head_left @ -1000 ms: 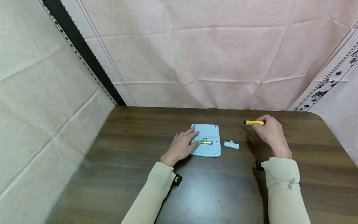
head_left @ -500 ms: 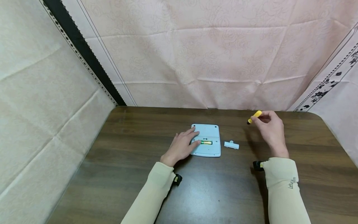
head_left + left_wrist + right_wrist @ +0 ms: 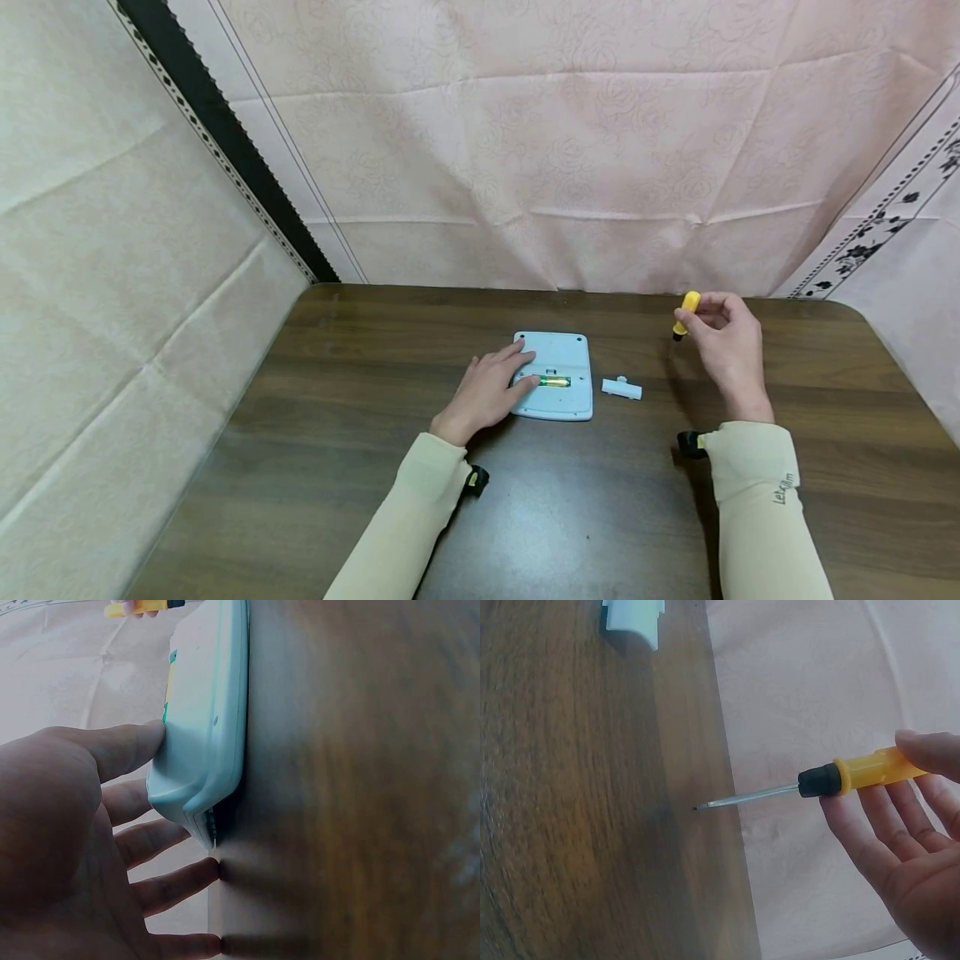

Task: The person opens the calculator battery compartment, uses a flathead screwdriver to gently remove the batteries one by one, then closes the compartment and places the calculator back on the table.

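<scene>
A light blue flat device lies on the table with its battery slot uncovered and a green-and-gold battery inside. The left hand rests on its left side, fingers spread; in the left wrist view the thumb touches the device's face. Right of the device is a small light blue cover. Farther right, the right hand holds a yellow screwdriver by its handle, shaft pointing down. The right wrist view shows thumb and fingers around the yellow handle, the metal shaft exposed.
The brown wooden table reaches back to a pale patterned cloth. Another pale cloth hangs along the left side. A black camera band is at the left wrist and another at the right.
The screwdriver has turned from lying level, tip to the left, to pointing down, and the right hand has risen slightly toward the back. The left hand and the device have not moved.
</scene>
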Demonstrator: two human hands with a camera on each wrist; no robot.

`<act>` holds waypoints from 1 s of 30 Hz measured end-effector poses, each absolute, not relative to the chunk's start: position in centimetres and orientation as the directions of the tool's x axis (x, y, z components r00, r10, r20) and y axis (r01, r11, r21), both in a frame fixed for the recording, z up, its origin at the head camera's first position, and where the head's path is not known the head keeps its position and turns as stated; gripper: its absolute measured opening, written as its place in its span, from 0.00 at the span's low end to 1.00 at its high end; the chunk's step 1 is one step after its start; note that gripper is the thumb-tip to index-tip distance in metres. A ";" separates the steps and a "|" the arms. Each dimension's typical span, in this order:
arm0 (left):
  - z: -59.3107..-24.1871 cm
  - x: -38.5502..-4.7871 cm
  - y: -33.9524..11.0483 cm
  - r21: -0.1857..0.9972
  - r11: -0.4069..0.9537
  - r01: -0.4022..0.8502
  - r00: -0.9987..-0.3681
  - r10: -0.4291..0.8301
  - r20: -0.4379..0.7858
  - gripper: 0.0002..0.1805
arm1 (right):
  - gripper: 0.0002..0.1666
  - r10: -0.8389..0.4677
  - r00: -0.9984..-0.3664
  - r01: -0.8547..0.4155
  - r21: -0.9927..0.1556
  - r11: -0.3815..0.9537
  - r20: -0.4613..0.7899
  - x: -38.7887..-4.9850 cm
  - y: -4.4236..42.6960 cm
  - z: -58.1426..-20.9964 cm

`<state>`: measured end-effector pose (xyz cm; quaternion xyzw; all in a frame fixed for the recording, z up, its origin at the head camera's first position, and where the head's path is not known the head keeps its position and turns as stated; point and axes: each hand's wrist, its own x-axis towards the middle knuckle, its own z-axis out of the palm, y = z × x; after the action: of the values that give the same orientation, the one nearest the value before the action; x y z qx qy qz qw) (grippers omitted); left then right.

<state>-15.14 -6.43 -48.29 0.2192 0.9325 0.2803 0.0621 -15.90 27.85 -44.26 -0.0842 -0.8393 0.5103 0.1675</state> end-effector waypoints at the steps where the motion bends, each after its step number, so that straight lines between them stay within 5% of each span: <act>1: -48.3 -15.1 -6.4 0.549 0.747 0.374 -0.897 0.443 0.007 0.29 | 0.18 0.313 -0.928 -0.037 -0.886 0.462 0.202 -15.9 27.9 -44.3; 12: -48.2 -15.2 -6.3 0.548 0.750 0.370 -0.898 0.440 0.004 0.29 | 0.20 0.288 -0.927 -0.089 -0.884 0.459 0.242 -15.8 27.8 -44.2; 30: -48.5 -15.3 -6.3 0.538 0.755 0.375 -0.899 0.439 0.011 0.28 | 0.22 0.063 -0.953 -0.241 -0.867 0.435 0.296 -14.9 24.9 -41.9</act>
<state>-15.27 -6.26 -48.47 0.2176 0.9349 0.2742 0.0580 -14.92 24.90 -41.87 0.0533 -0.8349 0.5286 0.1435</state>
